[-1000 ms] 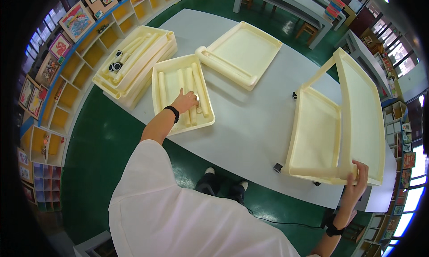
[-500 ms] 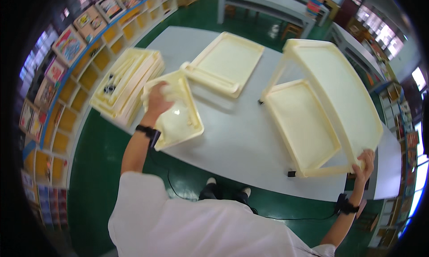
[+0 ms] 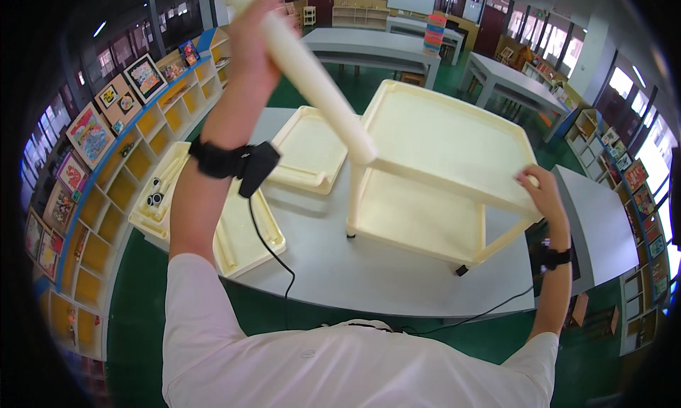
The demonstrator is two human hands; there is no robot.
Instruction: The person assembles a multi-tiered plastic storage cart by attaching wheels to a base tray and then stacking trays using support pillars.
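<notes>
On grey table (image 3: 369, 273): cream shelf cart (image 3: 447, 167)

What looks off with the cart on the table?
The cream shelf cart sits tilted on the grey table, steadied by the right hand. One corner lacks a post; the left hand holds a loose tube.

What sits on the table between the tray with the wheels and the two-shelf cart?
In the head view, two cream trays: one under the left forearm, one farther back beside the cart.
</notes>
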